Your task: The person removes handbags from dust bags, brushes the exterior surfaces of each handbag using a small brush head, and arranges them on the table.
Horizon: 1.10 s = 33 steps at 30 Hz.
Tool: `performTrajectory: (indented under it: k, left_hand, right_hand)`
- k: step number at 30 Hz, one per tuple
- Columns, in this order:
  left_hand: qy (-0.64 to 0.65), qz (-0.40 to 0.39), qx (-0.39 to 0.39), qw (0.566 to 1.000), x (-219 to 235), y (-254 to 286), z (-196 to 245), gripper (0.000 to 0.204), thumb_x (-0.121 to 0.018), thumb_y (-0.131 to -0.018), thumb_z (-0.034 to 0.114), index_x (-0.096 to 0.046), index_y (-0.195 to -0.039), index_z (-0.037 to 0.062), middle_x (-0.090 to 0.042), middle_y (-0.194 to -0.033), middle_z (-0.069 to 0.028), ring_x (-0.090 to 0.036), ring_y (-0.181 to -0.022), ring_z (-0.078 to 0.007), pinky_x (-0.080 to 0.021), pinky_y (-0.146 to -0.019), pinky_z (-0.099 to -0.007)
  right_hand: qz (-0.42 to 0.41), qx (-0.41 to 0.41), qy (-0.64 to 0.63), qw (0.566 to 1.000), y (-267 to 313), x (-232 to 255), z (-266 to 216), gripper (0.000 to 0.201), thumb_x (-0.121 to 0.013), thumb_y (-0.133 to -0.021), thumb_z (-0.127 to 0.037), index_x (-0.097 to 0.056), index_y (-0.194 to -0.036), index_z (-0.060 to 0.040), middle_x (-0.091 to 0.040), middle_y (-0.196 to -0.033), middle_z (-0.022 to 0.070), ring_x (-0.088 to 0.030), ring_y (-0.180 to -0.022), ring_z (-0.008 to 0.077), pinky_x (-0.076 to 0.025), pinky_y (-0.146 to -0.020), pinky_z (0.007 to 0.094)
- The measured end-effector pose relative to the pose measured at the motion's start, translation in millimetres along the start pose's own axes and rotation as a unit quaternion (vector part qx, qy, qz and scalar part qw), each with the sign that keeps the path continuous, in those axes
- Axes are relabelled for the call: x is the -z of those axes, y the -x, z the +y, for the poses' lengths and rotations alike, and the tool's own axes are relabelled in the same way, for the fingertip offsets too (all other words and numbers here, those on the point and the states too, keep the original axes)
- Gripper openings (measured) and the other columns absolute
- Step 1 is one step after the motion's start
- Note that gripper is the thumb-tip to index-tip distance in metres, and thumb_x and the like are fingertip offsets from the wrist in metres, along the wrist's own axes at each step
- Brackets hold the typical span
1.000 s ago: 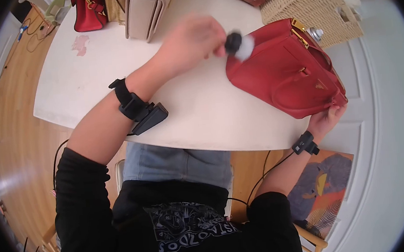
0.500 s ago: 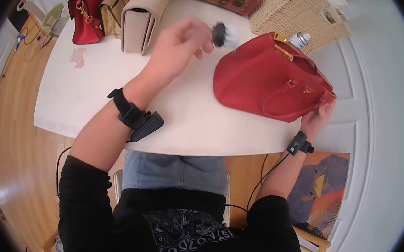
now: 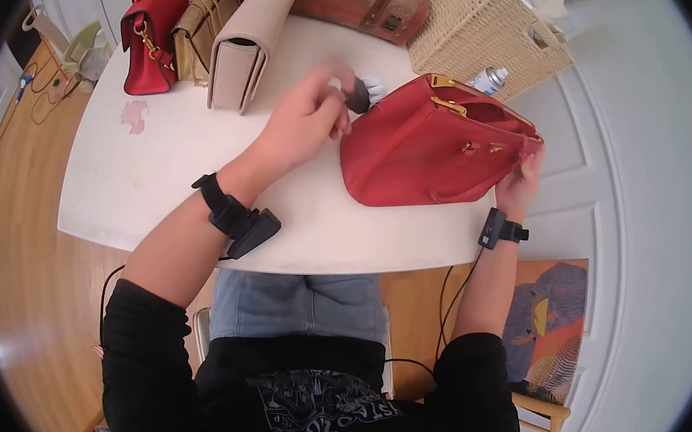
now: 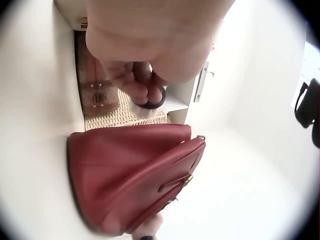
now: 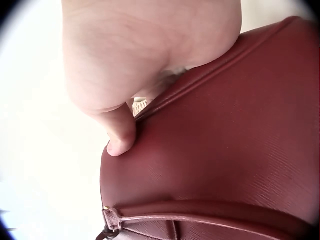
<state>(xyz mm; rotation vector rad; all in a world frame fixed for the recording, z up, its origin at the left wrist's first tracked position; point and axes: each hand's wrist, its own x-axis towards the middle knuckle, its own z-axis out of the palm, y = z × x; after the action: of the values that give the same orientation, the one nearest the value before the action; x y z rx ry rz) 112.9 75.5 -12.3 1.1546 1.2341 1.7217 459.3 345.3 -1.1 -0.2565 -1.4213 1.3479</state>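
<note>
My left hand (image 3: 301, 125) pinches a small round brush (image 3: 358, 95) with a black grip and white bristles. The brush is blurred, close to the left side edge of a red leather handbag (image 3: 415, 156). In the left wrist view, thumb and fingers close around the brush (image 4: 151, 104) above the handbag (image 4: 132, 155). The handbag rests tilted on the white table, its top with gold fittings turned to the upper right. My right hand (image 3: 520, 184) grips its right side; the right wrist view shows the thumb pressed on the leather, other fingers hidden behind.
Behind stand a second red bag (image 3: 148, 69), a gold chain bag (image 3: 197, 40), a beige bag (image 3: 238, 65) and a brown embossed case (image 3: 352, 5). A woven basket (image 3: 460, 13) and a spray can (image 3: 489, 81) lie beyond the handbag. The white table (image 3: 283, 246) curves in front.
The right hand has moved up with the handbag's right end, turning the bag so its lower edge lies more level. The brush has swung off the bag's edge and come back close to it.
</note>
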Motion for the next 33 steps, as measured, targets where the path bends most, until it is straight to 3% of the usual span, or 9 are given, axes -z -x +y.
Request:
performTrajectory:
  k: [4,6,9,11,13,16,24,28,33]
  left_hand:
    - [0.045,-0.006,-0.002,0.999,3,-6,-6,0.016,-0.04,-0.112,0.007,-0.056,-0.114,0.0117,-0.057,-0.079,-0.0019,-0.065,-0.081,-0.0127,-0.052,-0.074,-0.0293]
    - [0.099,0.008,0.013,0.995,4,-16,-9,0.019,-0.042,-0.11,0.005,-0.06,-0.105,0.0069,-0.06,-0.08,-0.0038,-0.067,-0.083,-0.0144,-0.055,-0.077,-0.0304]
    - [0.083,0.04,0.019,0.996,9,-14,-13,0.024,-0.044,-0.108,0.004,-0.065,-0.097,0.0012,-0.065,-0.084,-0.0063,-0.069,-0.086,-0.016,-0.056,-0.08,-0.0315]
    - [0.078,0.041,0.001,0.996,9,-11,-13,0.025,-0.045,-0.108,0.006,-0.067,-0.096,-0.0008,-0.067,-0.085,-0.0075,-0.069,-0.086,-0.0167,-0.057,-0.081,-0.032]
    - [0.068,0.04,-0.026,0.997,9,-11,-11,0.027,-0.047,-0.107,0.007,-0.068,-0.095,-0.0028,-0.069,-0.087,-0.0088,-0.07,-0.087,-0.0173,-0.057,-0.082,-0.0326]
    - [0.087,0.036,-0.039,0.995,11,-12,-12,0.023,-0.053,-0.106,0.01,-0.07,-0.097,-0.0026,-0.07,-0.088,-0.0096,-0.071,-0.086,-0.0182,-0.058,-0.083,-0.0327]
    - [-0.286,0.066,-0.214,0.932,-33,-37,46,0.034,-0.087,-0.088,0.027,-0.067,-0.079,-0.0003,-0.067,-0.072,-0.0054,-0.063,-0.067,-0.0159,-0.052,-0.064,-0.0326]
    - [-0.287,0.105,-0.313,0.899,-60,-59,45,0.038,-0.087,-0.083,0.029,-0.062,-0.069,0.0034,-0.058,-0.061,-0.0122,-0.053,-0.054,-0.0319,-0.045,-0.052,-0.0403]
    - [-0.277,0.083,-0.374,0.881,-68,-76,30,0.031,-0.081,-0.088,0.022,-0.064,-0.071,0.0023,-0.057,-0.063,-0.0137,-0.054,-0.056,-0.0352,-0.047,-0.053,-0.0419]
  right_hand:
    - [-0.006,0.015,0.057,0.998,-5,-19,-15,0.052,-0.067,-0.108,-0.02,-0.046,-0.152,-0.0023,-0.057,-0.149,0.0127,-0.055,-0.138,0.0246,-0.041,-0.119,0.0407]
    - [0.043,0.1,0.338,0.935,3,-42,-35,0.041,-0.06,-0.107,-0.008,-0.052,-0.147,-0.002,-0.06,-0.142,0.0131,-0.057,-0.132,0.025,-0.043,-0.116,0.0394]
    - [0.16,0.248,0.419,0.859,29,-89,-55,0.032,-0.06,-0.104,-0.002,-0.058,-0.136,0.0,-0.062,-0.131,0.0126,-0.058,-0.123,0.0258,-0.046,-0.112,0.0402]
    - [0.036,0.299,0.429,0.851,45,-163,-70,0.029,-0.071,-0.097,-0.005,-0.062,-0.124,0.0004,-0.063,-0.119,0.0117,-0.059,-0.115,0.0281,-0.048,-0.107,0.044]
    - [-0.046,0.305,0.575,0.758,50,-218,-77,0.036,-0.083,-0.087,-0.012,-0.064,-0.115,0.0,-0.06,-0.12,0.015,-0.056,-0.117,0.0331,-0.046,-0.104,0.0476]
    - [-0.039,0.297,0.62,0.726,48,-253,-59,0.044,-0.09,-0.078,-0.019,-0.065,-0.111,-0.0028,-0.056,-0.121,0.0165,-0.052,-0.117,0.0372,-0.044,-0.1,0.0501]
    - [0.014,0.304,0.609,0.732,57,-251,-26,0.045,-0.088,-0.076,-0.014,-0.063,-0.112,-0.0035,-0.054,-0.115,0.0161,-0.053,-0.109,0.0365,-0.044,-0.093,0.0484]
    - [0.019,0.34,0.579,0.741,52,-247,-25,0.04,-0.086,-0.077,-0.01,-0.062,-0.109,-0.0038,-0.059,-0.109,0.0141,-0.056,-0.101,0.0357,-0.045,-0.09,0.0473]
    - [0.001,0.352,0.534,0.769,50,-236,-12,0.04,-0.086,-0.075,-0.008,-0.061,-0.106,-0.0044,-0.06,-0.108,0.0121,-0.057,-0.099,0.0347,-0.046,-0.087,0.0459]
